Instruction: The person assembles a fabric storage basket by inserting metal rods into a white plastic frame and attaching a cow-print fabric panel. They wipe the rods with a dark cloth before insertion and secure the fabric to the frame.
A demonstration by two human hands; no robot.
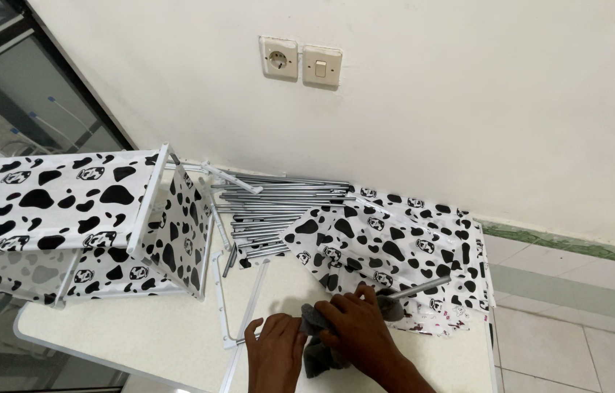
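Observation:
My right hand [355, 327] is closed over a grey cloth [316, 358] that is wrapped around one end of a grey metal tube [424, 287]. The tube sticks out to the upper right, over a sheet of cow-patterned fabric [387, 244]. My left hand [275, 353] lies with curled fingers on the white table [162, 320], pressed against the cloth's left side. Whether it grips anything is hidden. A thin white rod frame [226, 306] lies just left of it.
A box of cow-patterned fabric on white rods [67, 218] stands on the table's left. A pile of metal tubes [278, 204] lies against the wall. A socket [279, 57] and a switch [321, 67] are above. Tiled floor [577, 320] is to the right and a glass door [9, 94] to the left.

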